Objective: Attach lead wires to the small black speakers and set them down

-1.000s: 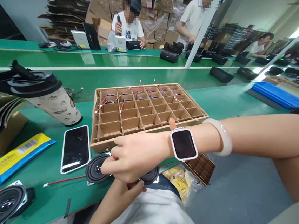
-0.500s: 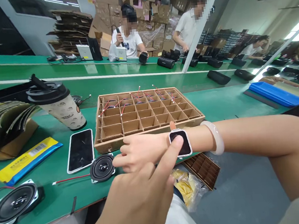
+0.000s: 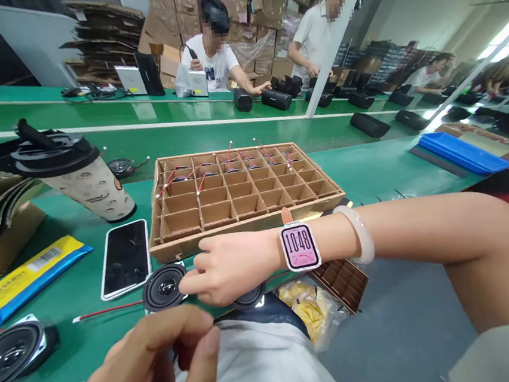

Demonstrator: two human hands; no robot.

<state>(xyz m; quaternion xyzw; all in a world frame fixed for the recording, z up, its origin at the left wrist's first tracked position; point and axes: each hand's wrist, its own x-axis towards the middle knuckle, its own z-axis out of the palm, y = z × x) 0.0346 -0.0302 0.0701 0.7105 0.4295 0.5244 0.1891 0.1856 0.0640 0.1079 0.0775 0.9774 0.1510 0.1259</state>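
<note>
My right arm reaches in from the right, its hand back upward with loosely curled fingers and no visible object. On that wrist a smartwatch has a lit pink face reading 10:48; a pale bangle sits farther up the arm. The curled fingertips overlap the edge of a small round speaker with a red lead. Another speaker is partly hidden under this hand. At lower left my left hand holds nothing, its thumb and index tip slightly apart. Behind the right hand is a divided cardboard tray.
Speakers with leads occupy the tray's rear cells. Left are a white phone, a yellow-blue packet, a tilted paper cup and a larger speaker. A blue tray lies right. Co-workers handle black devices across the green bench.
My left hand has drawn away from the watch to the lower left, its pointing finger now bent. The watch face has turned from dark to lit. A co-worker's arm has reached sideways.
</note>
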